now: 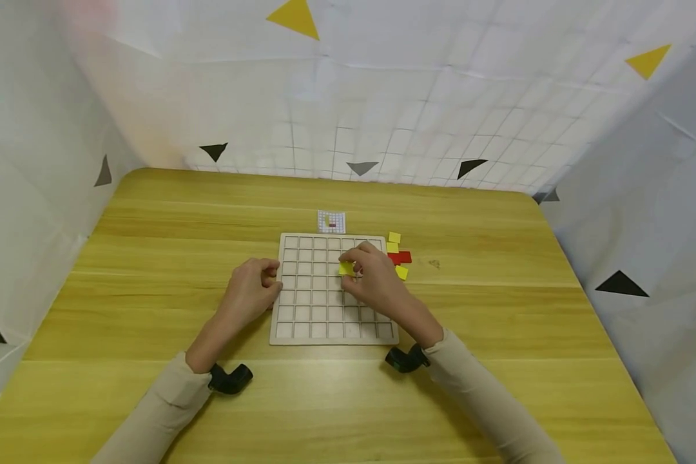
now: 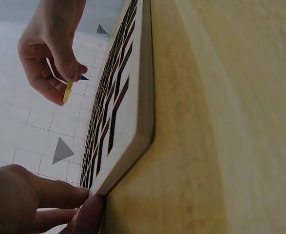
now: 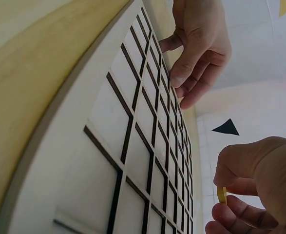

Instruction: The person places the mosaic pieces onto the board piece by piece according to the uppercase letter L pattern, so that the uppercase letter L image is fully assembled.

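A pale wooden board (image 1: 334, 341) with a grid of square recesses lies flat on the table. My right hand (image 1: 372, 274) is over its right half and pinches a yellow square tile (image 1: 345, 268) between thumb and fingers. In the right wrist view, that tile (image 3: 221, 195) is seen edge-on, above the board. At the board's left edge, my left hand (image 1: 249, 283) holds the rim with thumb and fingertips. The left wrist view shows these fingers (image 2: 60, 193) at the board's side.
Beside the board's right edge lie red pieces (image 1: 401, 258) and several yellow tiles (image 1: 402, 273), partly hidden by the right hand. A small printed grid card (image 1: 331, 222) sits behind the board. Dark wrist devices (image 1: 230, 379) are on both sleeves. White sheeting surrounds the wooden table (image 1: 325, 412).
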Available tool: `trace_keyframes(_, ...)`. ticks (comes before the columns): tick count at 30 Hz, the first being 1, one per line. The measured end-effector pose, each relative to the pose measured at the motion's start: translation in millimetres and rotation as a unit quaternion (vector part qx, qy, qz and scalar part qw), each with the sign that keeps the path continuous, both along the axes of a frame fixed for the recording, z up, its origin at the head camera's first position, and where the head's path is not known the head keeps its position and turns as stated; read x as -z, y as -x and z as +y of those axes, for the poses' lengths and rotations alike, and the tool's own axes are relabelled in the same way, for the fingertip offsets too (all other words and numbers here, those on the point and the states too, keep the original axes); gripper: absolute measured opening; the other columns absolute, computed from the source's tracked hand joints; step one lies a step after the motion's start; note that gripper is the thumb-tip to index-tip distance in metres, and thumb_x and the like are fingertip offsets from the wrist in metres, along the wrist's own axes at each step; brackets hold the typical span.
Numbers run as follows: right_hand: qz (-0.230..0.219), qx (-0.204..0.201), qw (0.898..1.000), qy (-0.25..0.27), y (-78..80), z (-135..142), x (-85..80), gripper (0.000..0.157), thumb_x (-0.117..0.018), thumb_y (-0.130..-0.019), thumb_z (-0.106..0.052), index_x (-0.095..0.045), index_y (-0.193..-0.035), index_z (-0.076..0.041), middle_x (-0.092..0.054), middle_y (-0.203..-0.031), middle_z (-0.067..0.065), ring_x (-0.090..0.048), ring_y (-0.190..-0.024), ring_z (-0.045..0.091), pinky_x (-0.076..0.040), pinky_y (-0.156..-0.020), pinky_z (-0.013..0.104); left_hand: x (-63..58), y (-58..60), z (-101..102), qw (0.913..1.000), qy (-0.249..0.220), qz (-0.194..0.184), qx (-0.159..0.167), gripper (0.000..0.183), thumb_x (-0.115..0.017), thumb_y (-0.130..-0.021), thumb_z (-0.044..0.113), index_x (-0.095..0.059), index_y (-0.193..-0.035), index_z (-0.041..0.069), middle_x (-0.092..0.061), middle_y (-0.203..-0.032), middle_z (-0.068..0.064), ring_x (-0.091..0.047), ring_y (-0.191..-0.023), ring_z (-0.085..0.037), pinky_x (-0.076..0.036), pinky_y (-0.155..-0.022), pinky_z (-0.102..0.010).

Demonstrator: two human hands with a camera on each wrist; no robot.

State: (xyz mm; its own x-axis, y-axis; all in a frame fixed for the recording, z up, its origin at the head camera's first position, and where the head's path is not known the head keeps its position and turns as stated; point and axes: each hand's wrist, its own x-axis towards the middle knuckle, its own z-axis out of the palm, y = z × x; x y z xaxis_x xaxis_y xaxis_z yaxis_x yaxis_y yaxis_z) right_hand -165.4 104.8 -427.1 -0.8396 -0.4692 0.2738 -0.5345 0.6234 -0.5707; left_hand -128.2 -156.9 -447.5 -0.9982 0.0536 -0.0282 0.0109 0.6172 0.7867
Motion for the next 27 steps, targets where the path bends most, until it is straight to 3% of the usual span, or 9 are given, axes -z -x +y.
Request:
trace_keyframes(16,-0.028,-0.009,0.999,-0.040,14.1,-20,-2.6,0.026,-0.070,-0.082,-0.005,-0.073,-0.108,-0.004,-0.061,-0.102,0.004,-0.064,-0.086,0.021,-0.053,-0.071,0.028,-0.9,-0.3,-1,0.9999,0.009,-0.004,0.002,0.042,-0.067,-0.090,0.003,-0.061,-0.130,-0.007,-0.064,-0.109,-0.017,-0.067,-0.093,-0.027,-0.058,-0.074,-0.039)
trace_keyframes(27,-0.024,-0.011,0.999,-0.042,25.3,-31,0.2,0.027,-0.068,-0.079,-0.002,-0.074,-0.105,-0.003,-0.061,-0.098,0.006,-0.062,-0.081,0.019,-0.052,-0.067,0.029,-1.2,0.3,0,0.9999,0.008,0.000,0.006,0.041,-0.067,-0.089,0.004,-0.062,-0.129,-0.005,-0.065,-0.110,-0.017,-0.068,-0.093,-0.026,-0.058,-0.077,-0.040)
